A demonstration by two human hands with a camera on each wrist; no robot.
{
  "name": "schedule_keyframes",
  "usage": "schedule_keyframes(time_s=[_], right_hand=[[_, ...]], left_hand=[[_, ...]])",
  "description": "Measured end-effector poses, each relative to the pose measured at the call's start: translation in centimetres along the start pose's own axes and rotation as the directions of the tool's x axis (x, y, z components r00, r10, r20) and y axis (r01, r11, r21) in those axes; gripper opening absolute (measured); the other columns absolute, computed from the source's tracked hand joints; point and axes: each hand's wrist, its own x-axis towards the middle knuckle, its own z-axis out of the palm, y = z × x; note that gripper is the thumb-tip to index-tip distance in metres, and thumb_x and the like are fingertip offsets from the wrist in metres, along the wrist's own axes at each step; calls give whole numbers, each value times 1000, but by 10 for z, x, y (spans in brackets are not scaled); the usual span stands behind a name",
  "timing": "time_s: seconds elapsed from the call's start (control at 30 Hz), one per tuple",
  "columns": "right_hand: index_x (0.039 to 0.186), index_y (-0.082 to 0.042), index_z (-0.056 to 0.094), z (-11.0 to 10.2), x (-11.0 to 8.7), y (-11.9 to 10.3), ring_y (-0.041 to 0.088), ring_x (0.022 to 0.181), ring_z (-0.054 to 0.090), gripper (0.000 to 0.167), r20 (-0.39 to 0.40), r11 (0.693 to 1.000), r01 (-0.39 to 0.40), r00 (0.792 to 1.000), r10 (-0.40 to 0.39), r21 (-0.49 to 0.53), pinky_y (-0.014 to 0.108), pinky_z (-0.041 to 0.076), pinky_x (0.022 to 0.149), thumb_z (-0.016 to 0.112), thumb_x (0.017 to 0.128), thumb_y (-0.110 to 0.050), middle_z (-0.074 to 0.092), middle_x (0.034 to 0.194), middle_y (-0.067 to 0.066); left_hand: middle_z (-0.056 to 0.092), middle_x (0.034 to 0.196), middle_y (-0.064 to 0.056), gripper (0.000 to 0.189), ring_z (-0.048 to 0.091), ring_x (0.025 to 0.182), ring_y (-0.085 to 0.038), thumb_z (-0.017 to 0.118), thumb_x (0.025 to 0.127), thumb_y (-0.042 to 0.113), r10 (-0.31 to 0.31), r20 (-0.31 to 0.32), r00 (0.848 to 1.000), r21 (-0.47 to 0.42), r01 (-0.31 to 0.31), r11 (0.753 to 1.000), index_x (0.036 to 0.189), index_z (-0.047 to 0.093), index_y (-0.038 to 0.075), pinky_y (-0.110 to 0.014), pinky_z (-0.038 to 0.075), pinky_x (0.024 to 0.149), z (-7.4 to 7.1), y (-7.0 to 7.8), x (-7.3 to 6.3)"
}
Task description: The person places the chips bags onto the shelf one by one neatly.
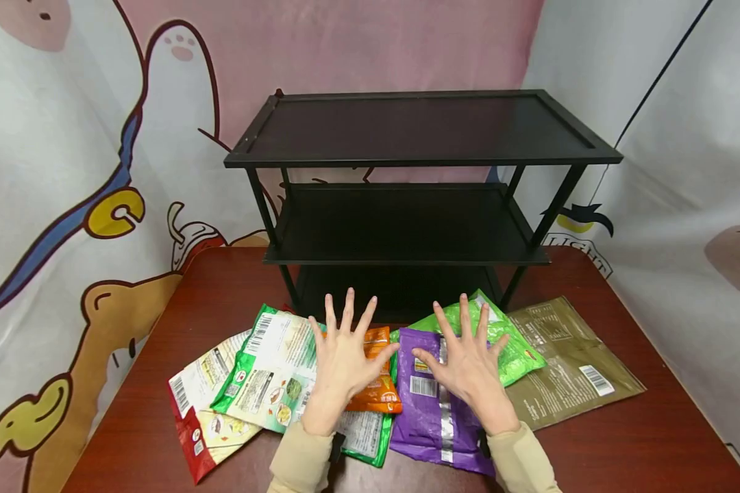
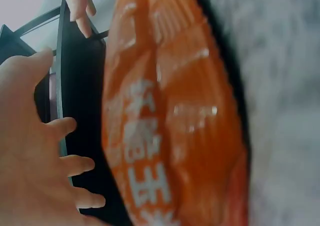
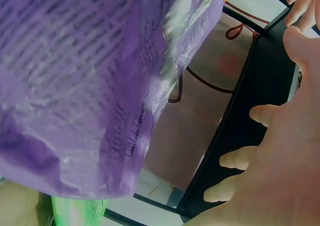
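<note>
Both hands are held out with fingers spread and nothing in them. In the head view my left hand (image 1: 343, 363) is over the orange packet (image 1: 379, 383) and the white-and-green packet (image 1: 277, 370). My right hand (image 1: 466, 363) is spread over the purple packet (image 1: 419, 411), near the bright green packet (image 1: 514, 349). The left wrist view has the orange packet (image 2: 170, 116) large beside the left hand (image 2: 35, 146). In the right wrist view the purple packet (image 3: 90, 86) fills the left side, with the right hand (image 3: 280, 151) at the right.
A black three-tier rack (image 1: 419, 130) stands at the back of the reddish-brown table (image 1: 647, 438). At the left lies a red-and-cream packet (image 1: 200, 424); a brown packet (image 1: 567, 363) lies at the right. Another green-edged packet (image 1: 364, 435) is partly covered. A printed cloth (image 1: 345, 48) hangs behind.
</note>
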Motion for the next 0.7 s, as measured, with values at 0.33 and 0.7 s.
schedule_keyframes(time_s=[0.33, 0.7], right_hand=[[136, -8, 50, -5, 3, -8, 40, 115, 57, 66, -143, 972, 236, 962, -234, -2, 51, 47, 93, 73, 81, -35, 56, 130, 20], [119, -7, 61, -7, 6, -31, 30, 104, 63, 43, -32, 843, 536, 843, -538, -43, 45, 50, 90, 71, 82, -27, 64, 115, 12]], left_hand=[[68, 104, -13, 29, 65, 88, -33, 61, 91, 25, -82, -408, 909, -160, 17, 987, 113, 65, 7, -46, 52, 70, -58, -30, 30], [63, 112, -20, 39, 61, 96, -41, 57, 93, 24, -260, -444, 858, -232, 170, 958, 123, 55, -1, -53, 48, 80, -120, -74, 78]])
